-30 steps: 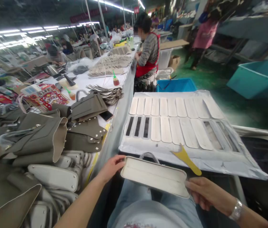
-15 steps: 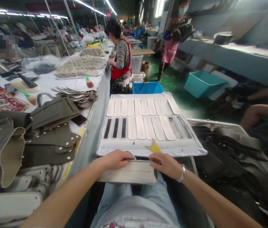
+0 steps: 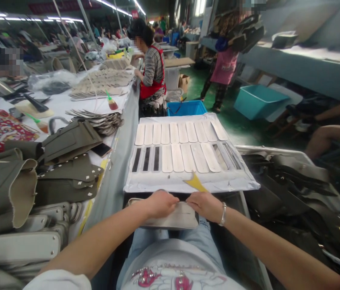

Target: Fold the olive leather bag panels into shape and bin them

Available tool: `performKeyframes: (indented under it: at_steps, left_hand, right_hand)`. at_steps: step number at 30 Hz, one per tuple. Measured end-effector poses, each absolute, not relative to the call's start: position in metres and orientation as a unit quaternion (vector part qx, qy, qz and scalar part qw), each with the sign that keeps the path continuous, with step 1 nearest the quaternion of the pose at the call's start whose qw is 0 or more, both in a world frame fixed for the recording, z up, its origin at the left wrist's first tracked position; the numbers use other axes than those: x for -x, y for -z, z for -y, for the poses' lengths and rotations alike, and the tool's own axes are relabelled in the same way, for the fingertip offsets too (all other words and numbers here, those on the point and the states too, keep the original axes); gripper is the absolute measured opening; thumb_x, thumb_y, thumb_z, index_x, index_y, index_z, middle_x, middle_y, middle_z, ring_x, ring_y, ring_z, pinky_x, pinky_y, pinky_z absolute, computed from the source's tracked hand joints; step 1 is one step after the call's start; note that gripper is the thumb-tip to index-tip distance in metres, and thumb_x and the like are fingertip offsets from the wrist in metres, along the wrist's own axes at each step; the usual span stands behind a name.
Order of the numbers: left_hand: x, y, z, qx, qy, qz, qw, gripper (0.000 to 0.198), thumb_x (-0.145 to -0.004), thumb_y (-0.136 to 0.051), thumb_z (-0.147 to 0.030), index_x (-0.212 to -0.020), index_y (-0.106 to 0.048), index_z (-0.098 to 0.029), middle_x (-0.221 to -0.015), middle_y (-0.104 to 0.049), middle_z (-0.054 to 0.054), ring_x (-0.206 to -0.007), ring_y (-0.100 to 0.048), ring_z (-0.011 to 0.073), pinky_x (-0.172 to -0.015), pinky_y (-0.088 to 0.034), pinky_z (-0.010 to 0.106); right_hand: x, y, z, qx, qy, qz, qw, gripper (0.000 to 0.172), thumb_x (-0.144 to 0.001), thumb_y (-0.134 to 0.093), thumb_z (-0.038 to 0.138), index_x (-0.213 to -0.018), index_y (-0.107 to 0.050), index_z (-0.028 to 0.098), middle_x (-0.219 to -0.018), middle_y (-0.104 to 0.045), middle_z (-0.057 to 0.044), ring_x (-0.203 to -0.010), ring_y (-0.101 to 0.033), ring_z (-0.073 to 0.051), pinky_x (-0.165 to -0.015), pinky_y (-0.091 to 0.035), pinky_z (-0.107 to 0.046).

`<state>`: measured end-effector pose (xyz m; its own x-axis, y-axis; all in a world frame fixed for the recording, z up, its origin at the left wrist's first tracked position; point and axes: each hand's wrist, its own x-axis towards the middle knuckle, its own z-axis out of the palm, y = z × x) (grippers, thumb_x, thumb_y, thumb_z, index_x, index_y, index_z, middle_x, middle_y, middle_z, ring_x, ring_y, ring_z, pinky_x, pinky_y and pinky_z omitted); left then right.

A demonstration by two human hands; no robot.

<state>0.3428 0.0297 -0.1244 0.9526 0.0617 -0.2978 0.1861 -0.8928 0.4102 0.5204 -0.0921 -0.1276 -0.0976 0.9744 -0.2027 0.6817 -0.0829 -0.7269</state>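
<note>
1. Shifted since half a second earlier: the left hand [image 3: 161,203], now nearer the right hand [image 3: 207,204]; beyond, a pink-aproned person [image 3: 225,62] has moved rightward.
2. Pale panel [image 3: 170,222], dark-rimmed: above the seated person's jeans [image 3: 201,240], on the near side of a white-covered board [image 3: 145,186].
3. Left fingers: pressed together at the panel's upper edge; what lies between them cannot be told from here.
4. Right fingers: pinching the same edge, just beside the left fingertips; a bracelet [image 3: 223,214] encircles the wrist.
5. Board: bears two rows of strips [image 3: 176,157], mostly pale. Yellow forked tool [image 3: 195,183]: at the near edge, its lower end hidden behind the right hand.
6. Bench [image 3: 132,108], at left: carries olive pieces [image 3: 70,141]; a red-aproned worker [image 3: 154,68] sits beside it.
</note>
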Motion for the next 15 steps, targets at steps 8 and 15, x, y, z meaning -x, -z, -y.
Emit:
performKeyframes:
  at_steps: [8,15]
  left_hand:
    - [-0.346,0.129,-0.016,-0.972,0.136,-0.073,0.176,0.026,-0.087,-0.037,-0.022,-0.105,-0.055,-0.017,-0.099,-0.065,0.01,-0.089,-0.062,0.0218,-0.075,-0.046,0.032]
    - [-0.346,0.127,-0.015,-0.979,0.141,-0.056,0.139,0.024,-0.086,-0.036,-0.017,-0.104,-0.052,-0.013,-0.092,-0.063,0.012,-0.081,-0.062,0.0225,-0.068,-0.048,0.033]
  right_hand:
    - [-0.522,0.122,0.096,0.602,-0.266,0.743,0.124,0.031,-0.089,-0.038,0.028,-0.079,-0.065,0.017,-0.078,-0.062,-0.006,-0.075,-0.055,-0.017,-0.07,-0.041,-0.028]
    - [-0.533,0.125,0.068,0.638,-0.357,0.675,0.096,0.026,-0.08,-0.051,0.028,-0.061,-0.063,0.016,-0.063,-0.062,-0.002,-0.06,-0.053,-0.013,-0.059,-0.039,-0.024]
